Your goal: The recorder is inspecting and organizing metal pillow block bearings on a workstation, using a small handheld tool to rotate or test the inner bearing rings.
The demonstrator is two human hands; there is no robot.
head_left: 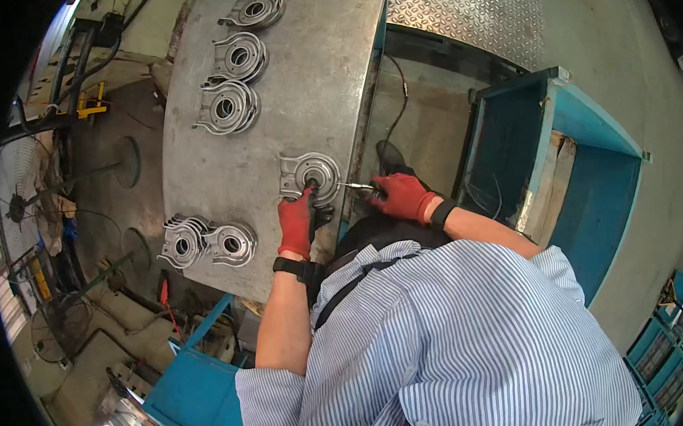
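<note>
Nearby, castings (242,45) lay toward the surface's (307,76) left edge; by its right, the left hand (298,219) touched a ringed part (318,165), grip unclear; the right hand (401,197) clamped a slim tool (357,186).

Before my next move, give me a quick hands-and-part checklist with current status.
1. Left hand on the metal part: ok, gloved fingers reach its middle.
2. Right hand gripping the slim tool: ok, its thin end points toward the part.
3. Tool tip touching the part's rim: cannot tell, it is too small to separate.
4. Part supported: ok, it lies on the metal table, close to the edge on the person's side.
5. Neighbouring parts apart from it: ok, both the far group and the left-hand near group stand off.
</note>
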